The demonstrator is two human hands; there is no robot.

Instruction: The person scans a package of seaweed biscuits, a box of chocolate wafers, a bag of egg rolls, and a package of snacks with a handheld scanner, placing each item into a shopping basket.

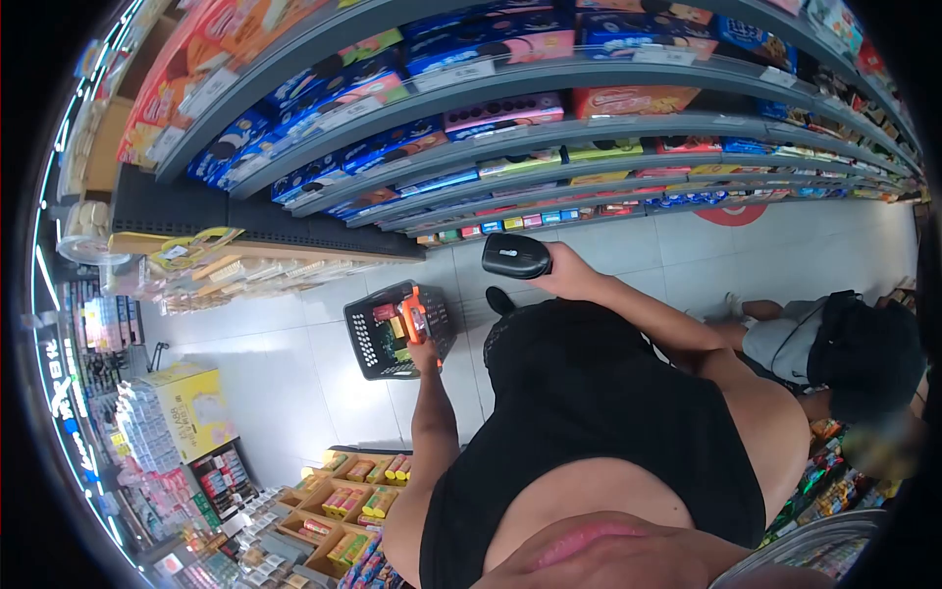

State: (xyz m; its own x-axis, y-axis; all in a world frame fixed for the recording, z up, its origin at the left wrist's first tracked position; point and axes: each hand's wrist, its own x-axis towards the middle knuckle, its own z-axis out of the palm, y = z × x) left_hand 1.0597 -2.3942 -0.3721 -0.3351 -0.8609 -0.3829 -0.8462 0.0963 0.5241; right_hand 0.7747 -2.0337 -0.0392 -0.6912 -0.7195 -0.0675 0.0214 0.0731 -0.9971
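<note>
My left hand [424, 355] is closed around the orange handle [416, 312] of a black shopping basket [363, 339]. The basket hangs low at my left side, above the tiled floor, with several packaged goods in it, one of them red. My right hand [564, 272] grips a black device with a rounded head [516, 256] that looks like a barcode scanner, held out in front of my body. Its lower part is hidden by my fingers. Ahead of both hands stands a shelf unit [343, 167] stocked with blue, pink and red snack boxes.
Another person in dark clothing [863, 353] is close on my right. Wooden bins [339, 496] of small packets stand behind my left arm. Farther left are a yellow carton [191, 407] and more stocked shelves. Grey floor tiles [294, 358] run along the aisle.
</note>
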